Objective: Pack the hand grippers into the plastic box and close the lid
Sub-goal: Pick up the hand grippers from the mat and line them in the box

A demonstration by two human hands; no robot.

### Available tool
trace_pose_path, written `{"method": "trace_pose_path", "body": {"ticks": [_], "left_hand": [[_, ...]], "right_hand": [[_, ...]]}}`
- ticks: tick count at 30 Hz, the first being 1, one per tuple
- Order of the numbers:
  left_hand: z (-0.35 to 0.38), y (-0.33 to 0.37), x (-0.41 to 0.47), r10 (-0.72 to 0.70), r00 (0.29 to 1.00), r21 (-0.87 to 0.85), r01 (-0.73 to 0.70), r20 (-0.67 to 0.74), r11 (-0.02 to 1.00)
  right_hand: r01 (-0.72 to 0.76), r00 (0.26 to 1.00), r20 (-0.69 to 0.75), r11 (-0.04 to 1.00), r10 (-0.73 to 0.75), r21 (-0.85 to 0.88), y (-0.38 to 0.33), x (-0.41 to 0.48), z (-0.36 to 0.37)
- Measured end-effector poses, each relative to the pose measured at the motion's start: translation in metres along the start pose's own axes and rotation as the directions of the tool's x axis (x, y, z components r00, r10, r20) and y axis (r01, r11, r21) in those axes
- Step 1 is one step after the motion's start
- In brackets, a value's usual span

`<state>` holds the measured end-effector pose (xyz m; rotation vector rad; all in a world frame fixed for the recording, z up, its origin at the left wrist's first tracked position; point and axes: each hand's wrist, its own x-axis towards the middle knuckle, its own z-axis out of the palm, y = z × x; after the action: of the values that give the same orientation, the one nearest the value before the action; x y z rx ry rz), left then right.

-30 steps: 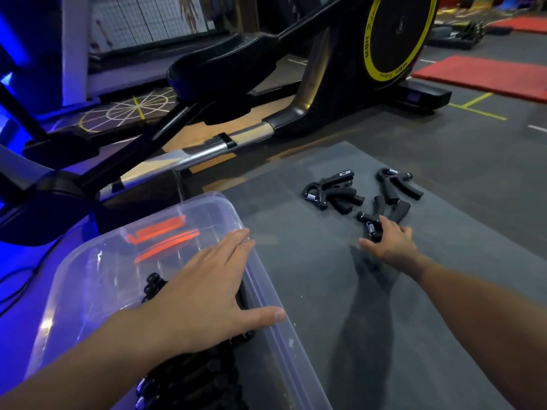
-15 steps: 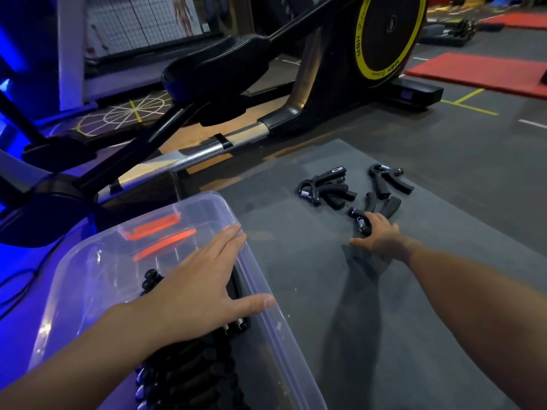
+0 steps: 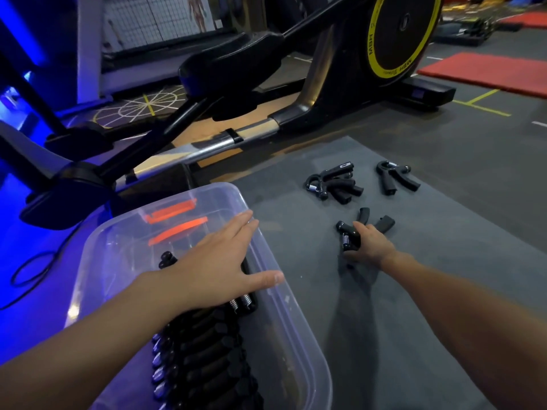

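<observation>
A clear plastic box [image 3: 291,318] sits low on the left, holding a row of black hand grippers [image 3: 204,350]. My left hand [image 3: 213,267] lies flat with fingers spread over the box, thumb on its right rim. My right hand [image 3: 370,244] is closed around one black hand gripper [image 3: 349,236] on the grey mat, its handles sticking out past my fingers. Two more grippers [image 3: 333,183] lie piled farther back, and a single one [image 3: 395,176] rests to their right.
The grey mat [image 3: 296,208] covers the floor under the box. A black elliptical trainer [image 3: 310,93] with a yellow-ringed wheel stands behind. Two orange clips [image 3: 174,218] show through the box's far end. A red mat [image 3: 488,72] lies at the far right.
My right hand has closed on the nearest gripper and drawn it slightly toward me, away from the pile. My left hand has stayed on the box.
</observation>
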<state>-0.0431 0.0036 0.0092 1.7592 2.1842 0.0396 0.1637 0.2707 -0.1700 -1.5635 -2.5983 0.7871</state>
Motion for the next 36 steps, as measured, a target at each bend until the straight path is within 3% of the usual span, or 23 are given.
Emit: {"method": "trace_pose_path", "body": {"ticks": [6, 15, 22, 29, 36], "left_hand": [[0.002, 0.009, -0.007, 0.027, 0.999, 0.035, -0.026, -0.022, 0.999], [-0.013, 0.012, -0.022, 0.115, 0.989, 0.031, -0.113, -0.092, 0.993], [-0.046, 0.006, -0.035, 0.095, 0.949, -0.147, -0.145, -0.302, 0.978], [-0.067, -0.001, -0.058, 0.042, 0.872, -0.316, -0.221, -0.487, 0.923], [-0.068, 0.003, -0.082, 0.048, 0.85, -0.392, -0.291, -0.524, 0.873]], "right_hand": [[0.024, 1.0, -0.015, 0.997, -0.025, -0.077, -0.014, -0.031, 0.016], [0.229, 0.965, -0.159, 0.967, -0.21, 0.112, -0.067, -0.075, -0.01], [0.409, 0.903, -0.258, 0.87, -0.343, 0.276, -0.136, -0.118, -0.079], [0.527, 0.848, -0.197, 0.818, -0.491, 0.231, -0.173, -0.19, -0.116], [0.58, 0.812, -0.154, 0.75, -0.563, 0.319, -0.189, -0.224, -0.106]]}}
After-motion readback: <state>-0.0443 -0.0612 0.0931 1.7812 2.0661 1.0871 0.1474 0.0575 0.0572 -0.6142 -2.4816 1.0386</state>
